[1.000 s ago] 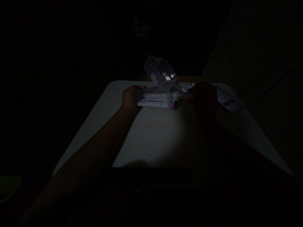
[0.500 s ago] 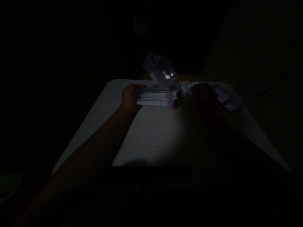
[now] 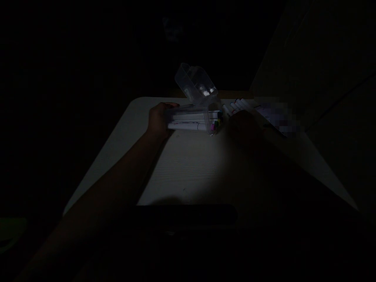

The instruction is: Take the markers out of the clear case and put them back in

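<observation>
The scene is very dark. My left hand grips the left end of a clear plastic marker case lying on its side on the white table. Its hinged lid stands open, tilted up and back. White markers with coloured ends fill the case. My right hand is a dim shape just right of the case's open end, close to several loose markers on the table. I cannot tell whether it holds one.
A flat light object, partly blurred, lies at the table's far right. A dark rectangular thing sits at the table's near edge. Everything beyond the table is black.
My right hand has drawn back from the case's open end, down and to the right, uncovering the loose markers. My left hand and the case have stayed in place.
</observation>
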Tool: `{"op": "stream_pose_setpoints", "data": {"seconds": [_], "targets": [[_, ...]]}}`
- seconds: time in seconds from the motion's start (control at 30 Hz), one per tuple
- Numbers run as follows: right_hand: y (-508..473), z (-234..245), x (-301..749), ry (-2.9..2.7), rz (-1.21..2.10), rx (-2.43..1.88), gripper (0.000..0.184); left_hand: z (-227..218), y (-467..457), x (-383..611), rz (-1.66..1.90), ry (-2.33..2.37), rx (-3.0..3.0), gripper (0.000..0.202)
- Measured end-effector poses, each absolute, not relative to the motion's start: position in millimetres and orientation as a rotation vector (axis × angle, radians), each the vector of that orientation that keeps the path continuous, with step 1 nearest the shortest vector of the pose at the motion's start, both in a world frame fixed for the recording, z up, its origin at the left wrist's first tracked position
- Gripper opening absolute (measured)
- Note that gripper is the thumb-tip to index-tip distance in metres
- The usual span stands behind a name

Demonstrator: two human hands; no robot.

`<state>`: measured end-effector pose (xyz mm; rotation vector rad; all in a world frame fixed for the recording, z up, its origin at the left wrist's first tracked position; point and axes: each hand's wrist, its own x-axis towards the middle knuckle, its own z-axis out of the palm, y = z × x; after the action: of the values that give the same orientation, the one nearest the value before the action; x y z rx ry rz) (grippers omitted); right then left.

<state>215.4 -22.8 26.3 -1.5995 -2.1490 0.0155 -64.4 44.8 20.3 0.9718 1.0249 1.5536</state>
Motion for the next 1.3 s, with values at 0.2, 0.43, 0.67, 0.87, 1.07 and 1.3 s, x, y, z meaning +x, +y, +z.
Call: {"op": "stream_pose_setpoints", "data": {"seconds": [0.2, 0.43, 0.67, 0.87, 1.07, 1.3], "targets": [[-24, 25, 214, -2.279, 0.044, -1.605, 0.042, 22, 43, -63, 1.551, 1.036, 0.981, 0.016], [-38, 33, 208, -2.180, 0.000, -1.773, 0.063, 27, 38, -61, 1.546, 1.056, 0.979, 0.016], [-33, 35, 212, -2.220, 0.101, -1.785, 0.044, 30, 36, -59, 1.538, 1.045, 0.916, 0.019], [-31, 47, 206, -2.014, 0.022, -1.716, 0.036, 24, 41, -64, 1.531, 1.034, 1.013, 0.021], [-32, 52, 216, -1.802, -0.014, -1.418, 0.019, 25, 41, -63, 1.531, 1.037, 0.984, 0.019], [-23, 52, 235, -1.633, -0.227, -1.178, 0.026, 23, 43, -63, 1.549, 1.005, 0.972, 0.022]]}}
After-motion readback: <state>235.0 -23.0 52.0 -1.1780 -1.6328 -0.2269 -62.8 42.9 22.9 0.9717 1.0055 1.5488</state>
